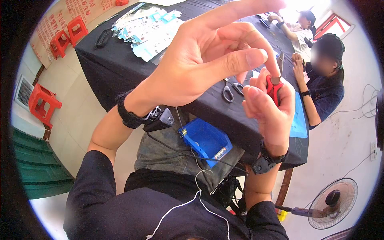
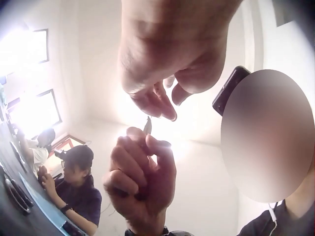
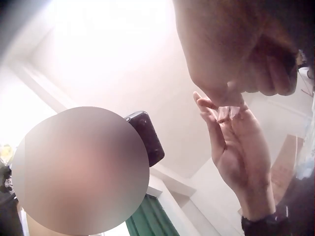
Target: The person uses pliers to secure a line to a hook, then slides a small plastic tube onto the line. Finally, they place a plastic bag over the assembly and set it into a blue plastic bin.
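Note:
My right hand (image 1: 274, 116) grips small red-handled pliers (image 1: 274, 90), their metal nose pointing up. In the left wrist view, the nose sticks out above the right hand's curled fingers (image 2: 129, 164). My left hand (image 1: 196, 60) is raised beside it, one finger stretched out and another bent down toward the pliers. The left thumb (image 1: 236, 66) stands a little apart from that bent finger, and no object shows between them. In the left wrist view, the left fingertips (image 2: 170, 114) hover close over the pliers' tip.
Scissors (image 1: 228, 94) lie on the black-covered table (image 1: 116, 74), with a pile of printed cards (image 1: 150, 30) farther back. A blue bin (image 1: 206, 138) sits below the table edge at my lap. Another person (image 1: 326, 76) works at the right, near a fan (image 1: 333, 203).

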A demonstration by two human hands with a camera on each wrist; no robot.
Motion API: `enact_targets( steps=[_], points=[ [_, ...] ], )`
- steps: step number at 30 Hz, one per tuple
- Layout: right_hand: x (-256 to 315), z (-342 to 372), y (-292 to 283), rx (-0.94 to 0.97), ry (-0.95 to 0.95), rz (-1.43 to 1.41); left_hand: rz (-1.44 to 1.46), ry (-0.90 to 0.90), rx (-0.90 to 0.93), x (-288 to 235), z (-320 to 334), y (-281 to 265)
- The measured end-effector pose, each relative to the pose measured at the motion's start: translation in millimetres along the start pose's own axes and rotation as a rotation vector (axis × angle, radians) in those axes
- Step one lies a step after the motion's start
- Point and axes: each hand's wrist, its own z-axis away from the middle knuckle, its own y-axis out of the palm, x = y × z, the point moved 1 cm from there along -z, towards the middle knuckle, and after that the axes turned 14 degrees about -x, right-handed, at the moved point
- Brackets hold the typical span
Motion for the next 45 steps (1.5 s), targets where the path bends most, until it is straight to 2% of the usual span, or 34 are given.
enact_targets(
  steps=[5, 17, 21, 24, 26, 30, 32, 39, 42, 45],
  points=[
    [1, 1, 2, 0.027, -0.030, 0.092, -0.030, 0.000, -0.042, 10, 2, 3],
    [0, 1, 4, 0.013, -0.042, 0.029, -0.106, -0.029, -0.174, 32, 12, 19],
    [0, 6, 7, -0.038, -0.027, 0.041, -0.164, 0.006, -0.174, 36, 14, 20],
    [0, 8, 8, -0.031, -0.071, 0.073, -0.169, -0.042, -0.164, 30, 13, 16],
    [0, 12, 12, -0.088, -0.054, 0.099, -0.288, -0.028, -0.064, 26, 10, 9],
    [3, 17, 15, -0.074, -0.034, 0.047, -0.390, -0.066, -0.024, 17, 6, 6],
    [7, 18, 11, 0.017, 0.110, -0.068, -0.482, 0.065, 0.089, 16, 3, 3],
    [8, 21, 15, 0.205, 0.233, -0.295, -0.455, 0.076, 0.081, 21, 5, 2],
    [8, 21, 15, 0.271, 0.293, -0.346, -0.372, 0.148, 0.079, 25, 4, -1],
    [5, 20, 14, 0.352, 0.330, -0.461, -0.500, 0.171, 0.126, 19, 2, -2]
  ],
)
